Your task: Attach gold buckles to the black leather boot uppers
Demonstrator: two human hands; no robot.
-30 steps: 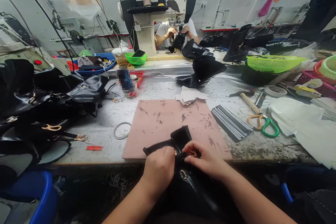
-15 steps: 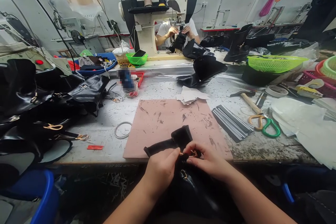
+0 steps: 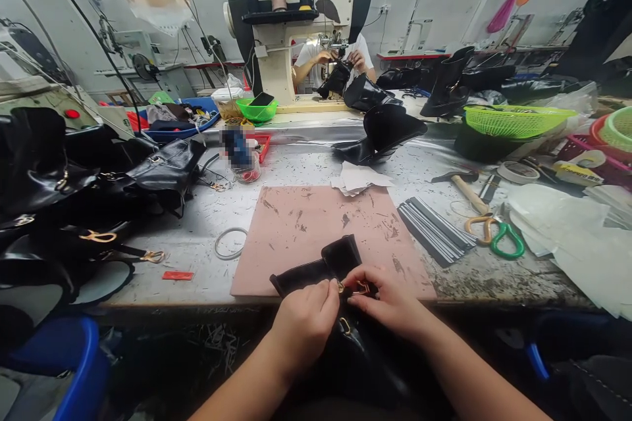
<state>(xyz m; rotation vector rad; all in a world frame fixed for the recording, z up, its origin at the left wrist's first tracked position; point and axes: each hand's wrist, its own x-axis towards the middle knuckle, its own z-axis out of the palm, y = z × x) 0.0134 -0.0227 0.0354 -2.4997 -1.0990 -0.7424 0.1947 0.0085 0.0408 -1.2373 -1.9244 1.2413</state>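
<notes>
A black leather boot upper (image 3: 363, 358) hangs over the table's front edge, its dark upper part resting on a pink board (image 3: 291, 223). My left hand (image 3: 306, 316) is closed, thumb and forefinger pinching near a small gold metal fitting. Close beside it, my right hand (image 3: 385, 296) pinches a short black strap with a gold buckle (image 3: 363, 287). The fingertips nearly meet and partly cover the strap. Just below them, another gold fitting (image 3: 345, 327) shows on the boot upper.
Black boot uppers (image 3: 162, 171) lie heaped on the left. Right of the board are grey strips (image 3: 434, 230), green-handled scissors (image 3: 506, 240) and a hammer (image 3: 469, 192). Behind stands a sewing machine (image 3: 276, 46), with a co-worker's hands (image 3: 358, 60) at it. A blue bin (image 3: 91, 362) is at lower left.
My right fingertips have shifted slightly left, closer to my left hand. Both hands keep their pinch at the strap. Across the table, the co-worker's hands have moved a little.
</notes>
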